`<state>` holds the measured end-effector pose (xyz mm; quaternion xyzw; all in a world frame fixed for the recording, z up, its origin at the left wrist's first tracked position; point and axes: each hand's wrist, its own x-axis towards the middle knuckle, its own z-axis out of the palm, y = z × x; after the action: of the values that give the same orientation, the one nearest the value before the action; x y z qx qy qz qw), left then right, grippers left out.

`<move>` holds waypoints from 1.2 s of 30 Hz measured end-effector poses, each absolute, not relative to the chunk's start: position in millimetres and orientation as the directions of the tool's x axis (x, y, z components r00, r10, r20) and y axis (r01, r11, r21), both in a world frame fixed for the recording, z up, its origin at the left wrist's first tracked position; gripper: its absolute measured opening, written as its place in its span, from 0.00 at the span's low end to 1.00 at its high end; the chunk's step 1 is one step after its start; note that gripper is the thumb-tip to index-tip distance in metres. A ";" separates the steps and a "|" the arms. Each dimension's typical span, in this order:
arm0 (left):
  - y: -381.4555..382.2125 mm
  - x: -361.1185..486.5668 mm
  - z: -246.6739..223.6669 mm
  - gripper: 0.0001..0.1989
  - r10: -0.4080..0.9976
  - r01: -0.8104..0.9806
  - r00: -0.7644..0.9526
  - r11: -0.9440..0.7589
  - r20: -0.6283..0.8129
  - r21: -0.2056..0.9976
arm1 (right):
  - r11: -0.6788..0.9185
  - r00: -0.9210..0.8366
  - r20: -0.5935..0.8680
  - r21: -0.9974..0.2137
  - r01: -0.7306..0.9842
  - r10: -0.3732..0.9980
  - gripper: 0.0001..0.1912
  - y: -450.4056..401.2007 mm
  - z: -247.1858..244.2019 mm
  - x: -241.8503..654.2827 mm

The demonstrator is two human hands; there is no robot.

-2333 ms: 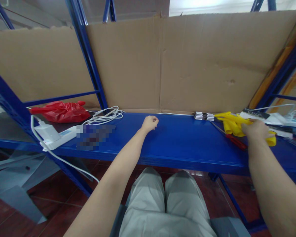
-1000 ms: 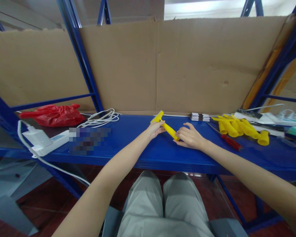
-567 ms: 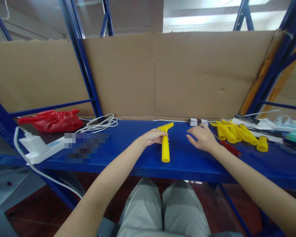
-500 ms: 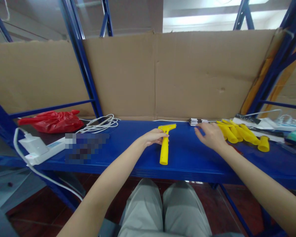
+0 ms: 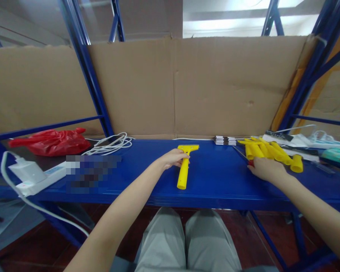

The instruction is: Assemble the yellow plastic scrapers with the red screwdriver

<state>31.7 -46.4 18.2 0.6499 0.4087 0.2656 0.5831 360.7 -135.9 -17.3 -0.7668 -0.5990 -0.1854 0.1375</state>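
Note:
My left hand (image 5: pixel 175 158) is closed around the neck of a yellow scraper (image 5: pixel 183 174), whose wide head points away from me and whose thick handle hangs toward the front edge of the blue table (image 5: pixel 215 173). At the right, my right hand (image 5: pixel 268 169) is closed on the red handle of a screwdriver (image 5: pixel 251 163); its thin metal shaft (image 5: pixel 240 153) points to the back left. Just behind that hand lies a pile of yellow scrapers (image 5: pixel 268 149). A stack of small white and dark pieces (image 5: pixel 225 140) sits near the back edge.
A red plastic bag (image 5: pixel 52 142), coiled white cable (image 5: pixel 116 143) and a white power strip (image 5: pixel 42 181) with a plug lie at the left. Cardboard (image 5: pixel 136 87) stands along the back. Another white strip and a green packet (image 5: pixel 336 156) are at the far right.
My right hand has moved right and toward me, from open above the table to closed on the red handle. The scraper in my left hand has tilted slightly, its handle end swinging left.

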 end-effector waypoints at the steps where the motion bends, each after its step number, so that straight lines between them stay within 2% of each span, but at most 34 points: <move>1: -46.9 32.2 18.7 0.02 0.847 0.217 0.513 0.030 -0.141 0.976 | -0.297 0.259 0.368 0.049 0.954 0.893 0.13 -137.2 -16.8 356.6; 4: -48.9 33.3 20.5 0.02 0.864 0.183 0.480 0.069 -0.150 0.981 | -0.351 0.301 0.304 0.124 0.928 0.904 0.13 -142.3 -9.5 341.8; 10: -47.4 33.9 17.7 0.06 0.857 0.162 0.498 0.057 -0.132 0.985 | -0.291 0.237 0.348 0.112 0.950 0.907 0.12 -146.5 -5.8 331.2; 12: -46.8 33.7 15.8 0.15 0.858 0.172 0.495 0.055 -0.134 0.984 | -0.268 0.216 0.370 0.095 0.959 0.904 0.12 -146.5 -7.8 330.2; 15: -48.6 32.8 14.8 0.33 0.862 0.192 0.491 0.034 -0.126 0.981 | -0.264 0.215 0.382 0.080 0.961 0.899 0.14 -146.5 -6.8 325.9; 17: -51.5 32.2 16.0 0.40 0.859 0.218 0.499 0.002 -0.113 0.976 | -0.275 0.228 0.384 0.072 0.959 0.895 0.15 -145.3 -2.8 322.1; 19: -55.1 31.9 18.4 0.40 0.852 0.249 0.513 -0.027 -0.108 0.968 | -0.271 0.228 0.420 0.045 0.961 0.878 0.15 -141.4 2.6 318.7; 22: -59.9 31.8 22.8 0.35 0.851 0.293 0.512 -0.044 -0.117 0.955 | -0.204 0.187 0.554 -0.032 0.978 0.811 0.16 -128.6 10.8 316.2; 26: -60.6 31.4 23.8 0.30 0.859 0.307 0.498 -0.050 -0.116 0.950 | -0.021 0.114 0.770 -0.130 0.991 0.628 0.19 -103.4 16.0 317.6; 29: -54.5 31.5 17.8 0.31 0.879 0.338 0.472 -0.105 -0.072 0.935 | 0.075 0.108 0.840 -0.173 0.982 0.532 0.19 -89.8 11.8 321.3; 32: -46.8 31.4 9.8 0.33 0.896 0.413 0.443 -0.230 0.026 0.881 | 0.123 0.059 0.837 -0.149 0.981 0.545 0.18 -87.2 3.0 326.8; 36: -43.8 30.4 6.3 0.35 0.894 0.504 0.439 -0.325 0.087 0.800 | 0.183 -0.093 0.783 -0.027 0.983 0.615 0.15 -92.1 -4.8 333.3</move>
<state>30.4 -43.8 6.3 0.7677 0.4556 0.2705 0.3605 333.3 -92.1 -4.8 -0.5799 -0.6889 -0.2686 0.3421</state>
